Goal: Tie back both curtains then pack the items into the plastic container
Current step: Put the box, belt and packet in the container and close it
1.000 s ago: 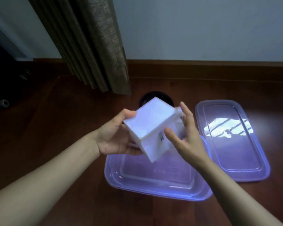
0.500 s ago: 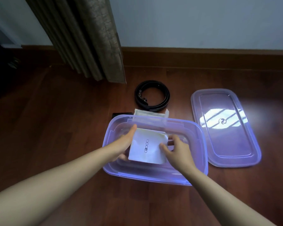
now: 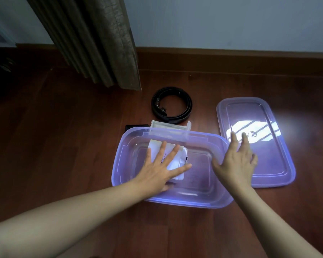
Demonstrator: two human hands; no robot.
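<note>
**White box under a flat left hand, inside the container**

The left hand has its grip wide, fingers spread flat on the white box. The box lies in the left half of the plastic container on the floor. The right hand also has a wide grip and holds nothing. Its fingers reach past the container's right rim over the lid, perhaps touching it. Beyond the left grip lie a white pouch and a coiled belt, with the curtain farther off.
</note>
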